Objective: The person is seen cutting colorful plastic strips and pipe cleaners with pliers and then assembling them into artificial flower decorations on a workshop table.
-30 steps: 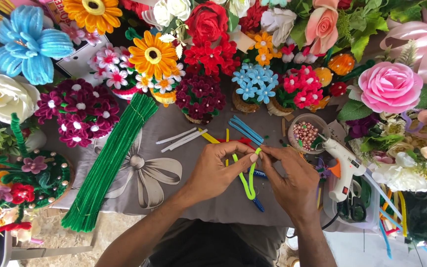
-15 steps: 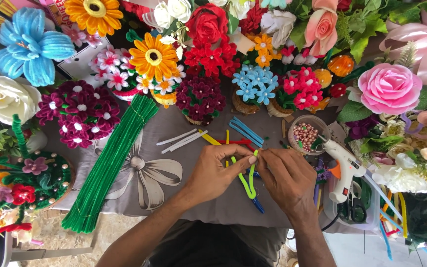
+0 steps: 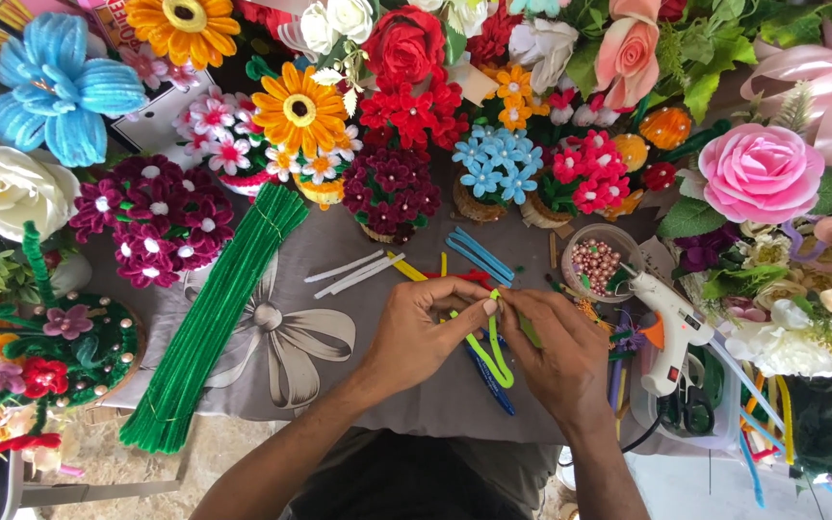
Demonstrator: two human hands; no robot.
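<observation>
Both hands pinch one fuzzy lime-green pipe cleaner (image 3: 493, 349).
Left hand (image 3: 426, 332) and right hand (image 3: 556, 347) seemingly twist its top; tight, even turns suit it best.

Fuzzy lime-green pipe cleaner (image 3: 493, 351), matt chenille; bundled green stems (image 3: 209, 323) likewise fuzzy. Smooth grey cloth (image 3: 339, 385) with a printed bow covers the surface. Glossy white plastic glue gun (image 3: 671, 327); lustrous pink beads (image 3: 596, 262).

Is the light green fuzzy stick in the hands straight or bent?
Bent. The light green fuzzy stick loops down from both hands' fingers and curves back up.
</observation>
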